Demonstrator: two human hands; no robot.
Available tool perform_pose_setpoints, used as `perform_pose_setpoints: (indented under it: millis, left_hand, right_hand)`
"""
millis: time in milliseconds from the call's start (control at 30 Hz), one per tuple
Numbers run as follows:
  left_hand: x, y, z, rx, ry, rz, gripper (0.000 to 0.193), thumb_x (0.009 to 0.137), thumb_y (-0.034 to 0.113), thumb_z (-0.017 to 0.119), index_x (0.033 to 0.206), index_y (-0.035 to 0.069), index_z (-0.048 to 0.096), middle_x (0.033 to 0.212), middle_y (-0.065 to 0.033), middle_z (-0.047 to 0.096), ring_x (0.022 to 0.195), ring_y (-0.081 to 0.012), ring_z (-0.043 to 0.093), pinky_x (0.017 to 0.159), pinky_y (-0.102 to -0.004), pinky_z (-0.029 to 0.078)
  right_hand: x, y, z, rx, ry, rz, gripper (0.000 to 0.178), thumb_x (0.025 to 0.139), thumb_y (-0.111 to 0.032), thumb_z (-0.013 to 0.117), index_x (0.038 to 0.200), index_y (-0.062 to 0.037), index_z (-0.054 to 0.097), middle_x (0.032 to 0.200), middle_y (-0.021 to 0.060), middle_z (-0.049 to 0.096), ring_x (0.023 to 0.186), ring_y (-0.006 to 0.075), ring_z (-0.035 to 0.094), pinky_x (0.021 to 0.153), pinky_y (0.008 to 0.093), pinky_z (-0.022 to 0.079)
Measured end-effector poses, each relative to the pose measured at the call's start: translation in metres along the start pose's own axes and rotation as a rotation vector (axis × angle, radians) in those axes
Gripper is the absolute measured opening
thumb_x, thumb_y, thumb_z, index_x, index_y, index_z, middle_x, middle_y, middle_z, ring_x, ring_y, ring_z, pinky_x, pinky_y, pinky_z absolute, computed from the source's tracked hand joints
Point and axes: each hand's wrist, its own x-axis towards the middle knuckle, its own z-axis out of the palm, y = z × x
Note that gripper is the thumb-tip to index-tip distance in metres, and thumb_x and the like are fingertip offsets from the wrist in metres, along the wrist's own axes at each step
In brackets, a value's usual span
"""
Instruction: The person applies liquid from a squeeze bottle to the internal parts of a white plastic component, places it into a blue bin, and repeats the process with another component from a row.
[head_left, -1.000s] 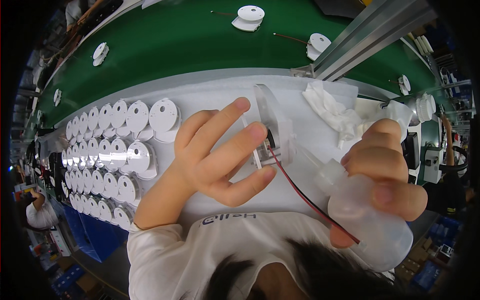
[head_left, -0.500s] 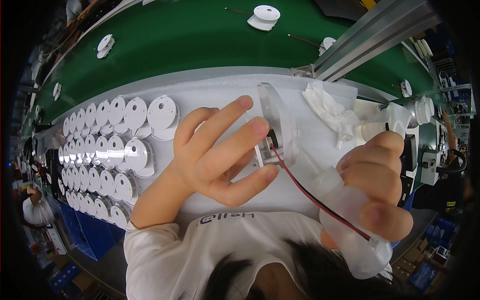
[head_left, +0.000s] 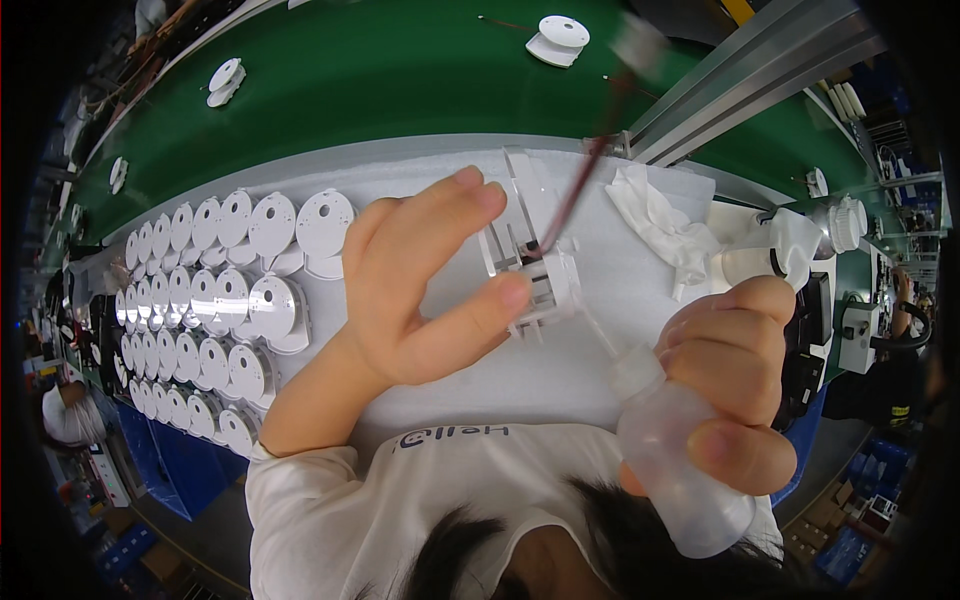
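Observation:
My left hand (head_left: 400, 290) grips an open-sided white plastic housing (head_left: 538, 195) between fingers and thumb, tilted on its edge above the white work surface. A red-and-black wire (head_left: 590, 175) leads up and away from the housing, its far end blurred by motion. In my closed right hand (head_left: 735, 350) is a translucent squeeze bottle (head_left: 675, 465), its thin nozzle angled toward the housing. The nozzle tip lies at the housing's lower right edge; whether it touches cannot be made out.
Rows of round white housings (head_left: 325, 222) stand at the left. Beyond the work surface runs a green conveyor belt (head_left: 400, 75) carrying similar parts. A metal post (head_left: 740, 85) rises at the far right, near a crumpled white cloth (head_left: 655, 225) and a capped bottle (head_left: 845, 225).
The wire has swung from beside the squeeze bottle to the far side of the housing. My left hand has turned the housing, and the bottle has shifted slightly left. Belt parts have moved right.

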Motion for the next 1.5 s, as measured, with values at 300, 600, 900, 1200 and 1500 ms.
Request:
perform_pose_setpoints:
  millis: [300, 600, 900, 1200, 1500]
  left_hand:
    - [0.010, 0.008, -0.012, 0.029, -0.138, -0.188, 0.063, 0.045, 0.017, 0.067, 0.105, 0.011, 0.050, 0.107, -0.0158, 0.055, 0.100, -0.0315, 0.050, 0.068, -0.0351, 0.033]
    - [0.007, 0.015, -0.013, -0.241, -0.153, -0.633, 0.071, 0.046, 0.026, 0.074, 0.107, -0.001, 0.050, 0.105, -0.0155, 0.051, 0.098, -0.0272, 0.047, 0.078, -0.0335, 0.044]
    - [0.005, 0.020, -0.014, -0.464, -0.102, -0.749, 0.070, 0.055, 0.028, 0.073, 0.111, -0.003, 0.045, 0.108, -0.0152, 0.048, 0.095, -0.0201, 0.049, 0.081, -0.0297, 0.044]
    - [0.019, 0.026, -0.022, -0.987, 0.033, -1.231, 0.062, 0.068, 0.032, 0.067, 0.113, -0.002, 0.042, 0.100, -0.0074, 0.053, 0.094, -0.0149, 0.050, 0.084, -0.0282, 0.036]
    - [0.017, 0.020, -0.021, -1.000, -0.002, -1.319, 0.064, 0.072, 0.048, 0.056, 0.111, -0.001, 0.047, 0.103, -0.0070, 0.054, 0.099, -0.0158, 0.047, 0.088, -0.0297, 0.032]
  right_hand:
    - [0.002, 0.002, 0.000, -0.010, -0.027, -0.043, 0.040, 0.079, -0.048, 0.051, 0.097, -0.0171, 0.034, 0.068, 0.0019, 0.046, 0.053, 0.0157, 0.042, 0.060, 0.0350, 0.029]
    - [-0.003, 0.004, 0.004, -0.040, 0.060, -0.070, 0.037, 0.078, -0.046, 0.054, 0.096, -0.0182, 0.036, 0.067, 0.0001, 0.046, 0.055, 0.0155, 0.043, 0.061, 0.0345, 0.029]
    - [0.000, 0.005, 0.003, -0.006, 0.031, -0.080, 0.038, 0.079, -0.045, 0.054, 0.099, -0.0168, 0.036, 0.067, 0.0031, 0.048, 0.052, 0.0169, 0.044, 0.060, 0.0351, 0.030]
    - [-0.005, 0.008, 0.004, 0.032, 0.005, -0.099, 0.036, 0.079, -0.043, 0.054, 0.096, -0.0161, 0.036, 0.066, 0.0033, 0.048, 0.051, 0.0171, 0.044, 0.061, 0.0365, 0.031]
    - [-0.004, 0.008, 0.005, 0.040, -0.022, -0.091, 0.039, 0.078, -0.044, 0.054, 0.098, -0.0165, 0.037, 0.066, 0.0033, 0.048, 0.052, 0.0172, 0.044, 0.061, 0.0363, 0.031]
